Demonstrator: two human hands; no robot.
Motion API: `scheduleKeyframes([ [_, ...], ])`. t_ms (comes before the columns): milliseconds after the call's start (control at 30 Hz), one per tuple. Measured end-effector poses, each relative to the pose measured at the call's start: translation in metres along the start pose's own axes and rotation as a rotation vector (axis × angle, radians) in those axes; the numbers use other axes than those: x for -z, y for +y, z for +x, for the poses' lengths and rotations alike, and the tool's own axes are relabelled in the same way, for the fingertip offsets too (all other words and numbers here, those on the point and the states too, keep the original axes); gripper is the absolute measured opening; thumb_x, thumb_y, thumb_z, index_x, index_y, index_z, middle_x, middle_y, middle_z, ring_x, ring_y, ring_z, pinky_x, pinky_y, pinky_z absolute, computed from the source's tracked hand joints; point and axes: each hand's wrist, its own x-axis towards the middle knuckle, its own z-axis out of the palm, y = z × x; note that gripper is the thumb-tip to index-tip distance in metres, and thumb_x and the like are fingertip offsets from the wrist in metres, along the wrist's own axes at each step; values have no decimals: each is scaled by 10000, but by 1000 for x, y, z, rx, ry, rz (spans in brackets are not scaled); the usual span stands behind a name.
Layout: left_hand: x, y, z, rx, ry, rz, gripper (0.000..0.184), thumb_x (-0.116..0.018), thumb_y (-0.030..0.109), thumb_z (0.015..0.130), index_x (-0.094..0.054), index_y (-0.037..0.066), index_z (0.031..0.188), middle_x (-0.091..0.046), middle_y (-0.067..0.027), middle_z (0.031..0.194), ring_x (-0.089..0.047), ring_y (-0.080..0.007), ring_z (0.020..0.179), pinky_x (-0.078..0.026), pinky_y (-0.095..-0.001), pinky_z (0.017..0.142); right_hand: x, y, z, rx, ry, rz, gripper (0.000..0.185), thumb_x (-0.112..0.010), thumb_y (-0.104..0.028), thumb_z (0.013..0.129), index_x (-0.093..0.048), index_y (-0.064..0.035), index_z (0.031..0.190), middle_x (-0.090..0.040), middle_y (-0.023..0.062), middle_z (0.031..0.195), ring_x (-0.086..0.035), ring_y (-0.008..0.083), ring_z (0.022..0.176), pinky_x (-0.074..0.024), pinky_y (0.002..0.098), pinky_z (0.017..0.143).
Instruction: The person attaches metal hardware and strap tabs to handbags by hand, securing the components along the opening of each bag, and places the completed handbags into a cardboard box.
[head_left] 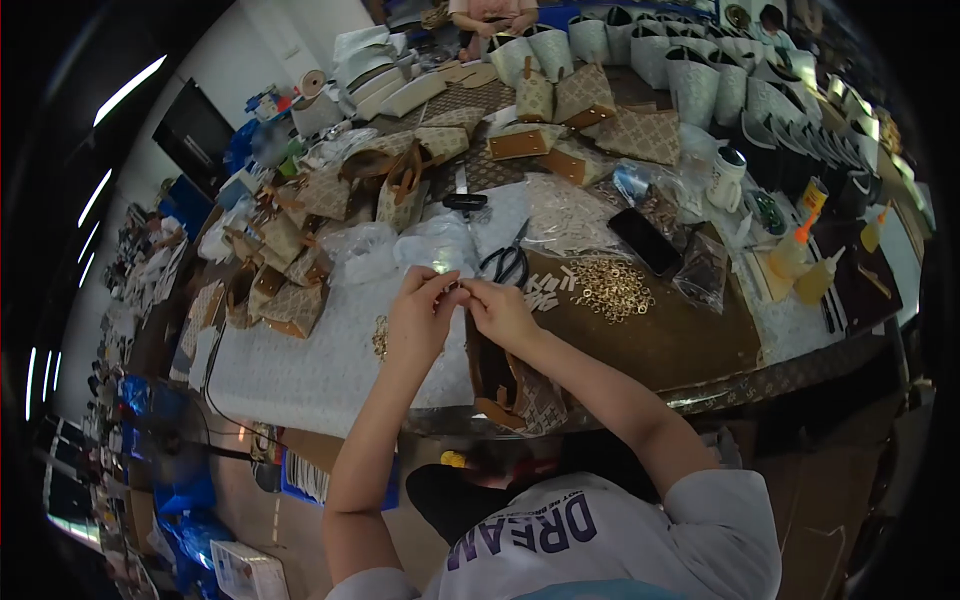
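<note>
My left hand [422, 305] and my right hand [497, 308] meet fingertip to fingertip over the near part of the table, both pinched around something too small to make out. Just below them a patterned bag with brown trim [535, 398] lies at the table's front edge, its dark opening facing up. Black-handled scissors [508, 265] rest beyond my right hand. To the right are small white pieces [543, 290] and a pile of gold metal rings [612, 290]. A few more gold rings [380, 337] lie beside my left wrist.
Patterned bags [290, 300] crowd the left side. A black phone [644, 241], a white mug [726, 178] and glue bottles [790, 255] stand or lie to the right. Across the table is another person [492, 15] near white bags [690, 85].
</note>
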Motion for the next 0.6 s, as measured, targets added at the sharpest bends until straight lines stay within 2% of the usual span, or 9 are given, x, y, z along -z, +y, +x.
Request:
scheduleKeyframes([
  [133,-3,9,4,52,-74,-8,187,-727,86,786,-723,50,970,-631,-81,816,-631,-202,663,-509,-308,615,5,8,-4,39,34,-7,173,-576,-27,821,-600,10,988,-637,208,838,-624,397,771,-503,438,656],
  [233,-20,-9,3,26,-50,-103,225,-727,71,780,-717,66,1004,-636,-77,836,-637,-204,669,-519,-299,633,2,15,-5,14,-8,-27,172,-579,-15,825,-584,13,995,-634,200,864,-627,395,781,-502,418,653],
  [333,-26,-19,5,105,-119,-182,302,-717,18,784,-685,45,1083,-648,-65,890,-653,-166,792,-519,-272,749,11,11,-2,-190,-152,75,292,-586,19,812,-524,9,1097,-631,194,979,-646,350,887,-515,385,746],
  [367,-34,-33,0,91,-166,-208,460,-700,6,806,-582,64,1247,-654,-60,963,-652,-154,869,-520,-284,789,12,14,-9,-196,-160,302,459,-608,37,803,-439,-3,1229,-585,165,1137,-590,268,1102,-469,345,921],
  [433,-43,-35,-10,172,-163,-402,563,-693,5,820,-485,84,1337,-639,-61,1043,-642,-159,913,-514,-289,809,19,39,-24,-288,-191,491,575,-636,47,795,-381,-15,1307,-531,137,1225,-478,211,1253,-377,329,1043],
  [467,-48,-33,-15,212,-162,-501,617,-689,5,827,-437,93,1382,-631,-61,1083,-636,-162,935,-511,-292,819,33,37,-27,-247,-264,453,505,-622,-29,870,-410,-16,1329,-525,107,1223,-450,179,1262,-353,315,1048],
  [500,-51,-28,-20,217,-154,-566,682,-658,-9,852,-329,108,1437,-594,-60,1149,-610,-168,1000,-496,-289,849,38,39,-31,-322,-283,490,461,-604,-63,895,-433,-16,1321,-523,98,1226,-454,169,1248,-355,306,1041],
  [567,-51,-32,-39,263,-245,-568,658,-641,-13,862,-327,100,1429,-576,-63,1166,-602,-165,1006,-486,-284,859,43,40,-37,-477,-313,559,388,-569,-130,945,-479,-15,1305,-521,80,1232,-462,149,1222,-357,289,1026],
  [600,-52,-36,-46,282,-291,-571,646,-633,-15,867,-326,96,1425,-567,-64,1175,-598,-164,1008,-481,-282,864,48,34,-34,-391,-286,455,321,-514,-230,989,-583,-7,1209,-588,31,1075,-531,99,1020,-428,254,877],
])
